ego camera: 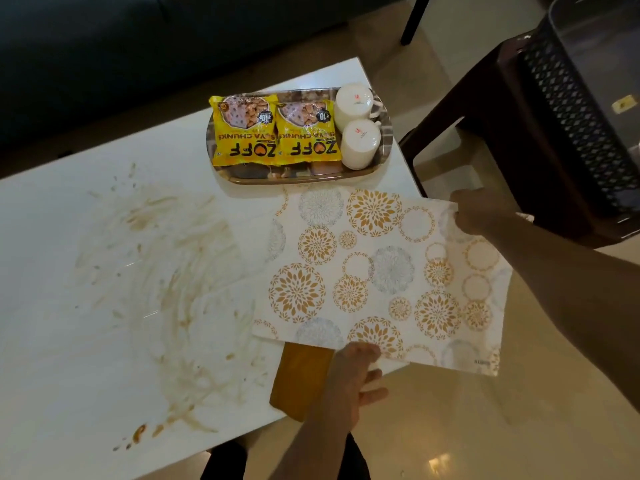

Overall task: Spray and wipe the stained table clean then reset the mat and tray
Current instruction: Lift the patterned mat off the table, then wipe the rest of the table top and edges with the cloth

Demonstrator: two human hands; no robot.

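Both hands grip the mat (pixel 377 271): right hand (pixel 472 211) pinching its far corner, left hand (pixel 353 372) its near edge, half off the counter (pixel 69 271).

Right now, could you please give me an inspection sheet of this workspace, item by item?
Surface: white rectangular table smeared with brown stains, not yet wiped.
Job's things: white floral-patterned mat lifted, hanging past the table's right edge; shiny metal tray at the far end.
Clutter: two yellow snack packets and two white upturned cups on the tray; orange-brown folded cloth at the near edge, partly under the mat.
Hands: left hand holds the mat's near edge; right hand pinches its far corner.
Cables: nothing seen.
Surroundings: dark sofa, brown plastic chair, glossy tiled floor.
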